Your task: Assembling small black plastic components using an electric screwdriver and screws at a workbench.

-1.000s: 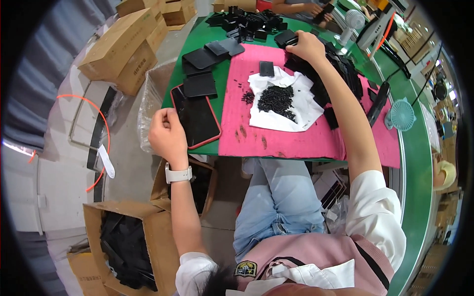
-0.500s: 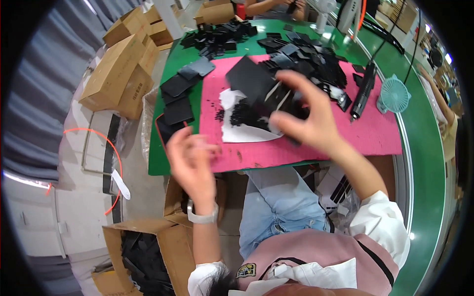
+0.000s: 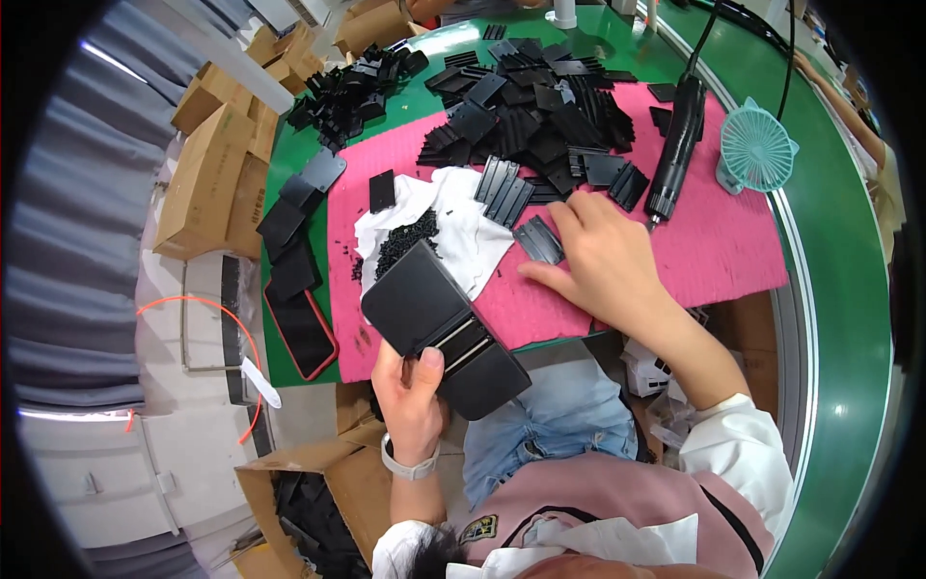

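Note:
In my left hand (image 3: 413,396) I hold a black two-panel part (image 3: 417,297), gripped at its near left edge with the thumb on top. Its two flat panels are joined by a middle section with pale metal strips. My right hand (image 3: 606,256) is open over the pink mat, thumb and fingers apart around a small ribbed black plate (image 3: 539,240); I cannot tell whether they touch it. A white cloth (image 3: 482,253) bears a heap of small black screws (image 3: 405,243). Further ribbed plates (image 3: 503,193) lie beside the cloth.
A large pile of black parts (image 3: 540,106) covers the far mat (image 3: 714,251). An electric screwdriver (image 3: 677,150) and a turquoise fan (image 3: 755,150) are at the right. A phone (image 3: 301,333) lies by the left edge of the green table (image 3: 453,48). Below left stands a carton (image 3: 357,482) of black parts.
The two-panel part has come down toward me and is now in my left hand. My right hand has let go of it and rests lower, by a ribbed plate. The view has shifted.

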Demonstrator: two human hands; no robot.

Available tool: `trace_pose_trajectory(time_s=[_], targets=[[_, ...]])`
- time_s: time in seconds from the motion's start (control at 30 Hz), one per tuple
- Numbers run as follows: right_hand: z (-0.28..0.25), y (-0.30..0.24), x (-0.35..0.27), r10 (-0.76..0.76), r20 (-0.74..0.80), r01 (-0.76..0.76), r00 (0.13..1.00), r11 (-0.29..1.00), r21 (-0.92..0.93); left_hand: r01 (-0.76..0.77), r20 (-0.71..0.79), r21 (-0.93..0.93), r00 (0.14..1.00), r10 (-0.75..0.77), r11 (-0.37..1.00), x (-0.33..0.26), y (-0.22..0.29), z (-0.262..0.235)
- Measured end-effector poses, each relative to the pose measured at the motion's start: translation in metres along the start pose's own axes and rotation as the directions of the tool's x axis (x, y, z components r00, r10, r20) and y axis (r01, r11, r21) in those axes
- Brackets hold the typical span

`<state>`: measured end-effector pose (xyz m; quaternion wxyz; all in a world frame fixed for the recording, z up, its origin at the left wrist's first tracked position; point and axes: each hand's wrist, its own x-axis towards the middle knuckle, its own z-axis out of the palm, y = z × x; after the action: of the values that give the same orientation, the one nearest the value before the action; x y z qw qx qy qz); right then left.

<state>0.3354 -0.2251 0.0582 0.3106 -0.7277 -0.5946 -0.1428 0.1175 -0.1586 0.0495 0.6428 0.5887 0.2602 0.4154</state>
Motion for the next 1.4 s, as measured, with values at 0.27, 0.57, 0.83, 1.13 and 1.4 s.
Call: trace_pose_trajectory(time_s=[0.27,0.57,0.83,1.13,1.4], targets=[[0.005,0.032,0.001,0.169,0.165,-0.200,0.972,0.961,0.193,0.151,0.156,0.019,0.976,-0.152,0.988,0.026,-0.004,0.022],[-0.006,0.009,-0.015,-0.283,-0.134,0.312,0.950,0.883,0.350,0.245,0.324,-0.159,0.928,-0.184,0.956,0.038,-0.026,0.042],[-0.005,0.012,-0.022,-0.209,0.023,0.161,0.978,0.817,0.554,0.308,0.367,-0.229,0.906,-0.211,0.923,0.037,-0.033,0.037],[0.002,0.001,-0.021,-0.188,0.010,0.141,0.982,0.768,0.625,0.305,0.373,-0.294,0.909,-0.185,0.906,0.036,-0.040,0.036],[-0.018,0.009,-0.025,-0.185,-0.051,0.188,0.981,0.869,0.457,-0.284,0.195,0.594,0.959,0.207,0.753,0.046,-0.013,0.030]])
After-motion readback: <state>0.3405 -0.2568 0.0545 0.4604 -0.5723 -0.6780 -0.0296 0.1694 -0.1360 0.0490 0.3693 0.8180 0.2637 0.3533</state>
